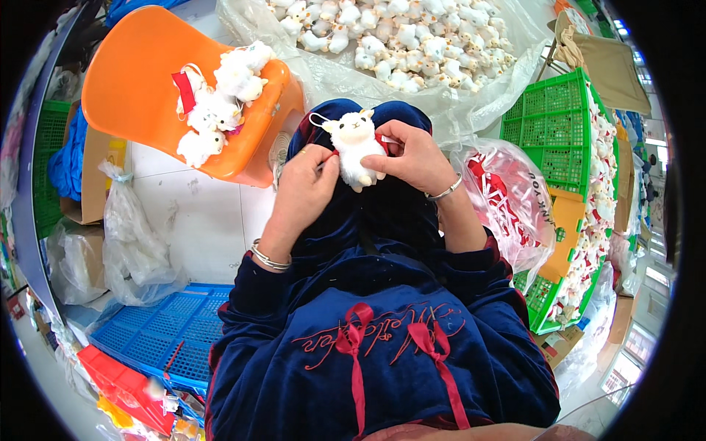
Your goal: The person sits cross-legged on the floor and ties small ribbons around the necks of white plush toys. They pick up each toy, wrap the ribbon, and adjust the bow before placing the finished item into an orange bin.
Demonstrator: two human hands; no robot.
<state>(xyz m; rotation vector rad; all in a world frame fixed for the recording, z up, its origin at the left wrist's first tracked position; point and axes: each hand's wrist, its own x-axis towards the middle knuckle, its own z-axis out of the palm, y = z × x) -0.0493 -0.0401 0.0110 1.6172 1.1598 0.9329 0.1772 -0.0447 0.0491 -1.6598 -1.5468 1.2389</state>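
Note:
A small white plush alpaca [356, 147] with a hanging loop at its head sits upright over my lap, its front turned up toward me. My right hand [415, 158] is closed on its side, the thumb pressed against its body. A bit of red ribbon [382, 140] shows by those fingers. On the other side, my left hand [306, 182] is closed in a pinch at the toy's edge, where a sliver of red shows at the fingertips. Most of the ribbon is hidden behind the toy and my fingers.
To the left, an orange chair [140, 81] bears several plush toys [213, 110] and a red ribbon piece. Ahead, a large clear plastic sheet [316, 73] holds a heap of white toys. At right are a bag of red ribbons [507, 198] and green crates [548, 125]; lower left, a blue crate [162, 331].

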